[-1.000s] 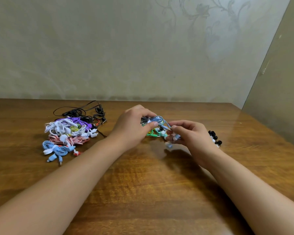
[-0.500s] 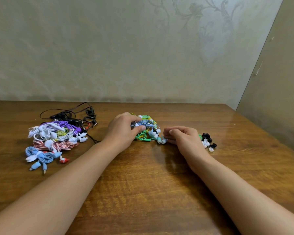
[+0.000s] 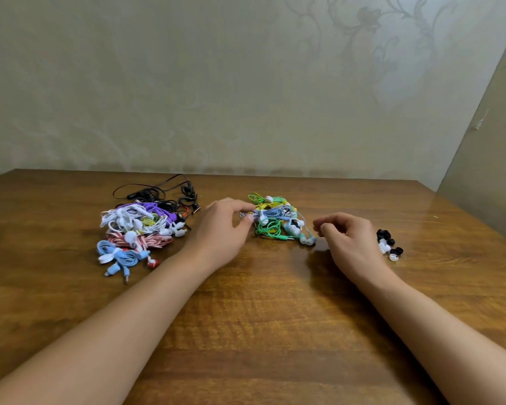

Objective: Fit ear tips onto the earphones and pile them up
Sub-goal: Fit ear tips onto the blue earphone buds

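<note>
A pile of green, yellow and light-blue earphones (image 3: 276, 219) lies at the middle of the wooden table (image 3: 260, 317). My left hand (image 3: 221, 229) rests just left of it, thumb and forefinger touching a thin cord at the pile's edge. My right hand (image 3: 346, 238) hovers to the right of the pile, fingers loosely curled, nothing visible in them. A small heap of black and white ear tips (image 3: 387, 244) sits right of that hand. A second, bigger pile of white, purple, red-striped, blue and black earphones (image 3: 140, 226) lies at the left.
A patterned wall stands close behind the table's far edge. A plain panel closes off the right side beyond the table's corner.
The light-blue earphones held up between both hands a second ago now lie on the middle pile. My right hand has let go and drawn back to the right.
</note>
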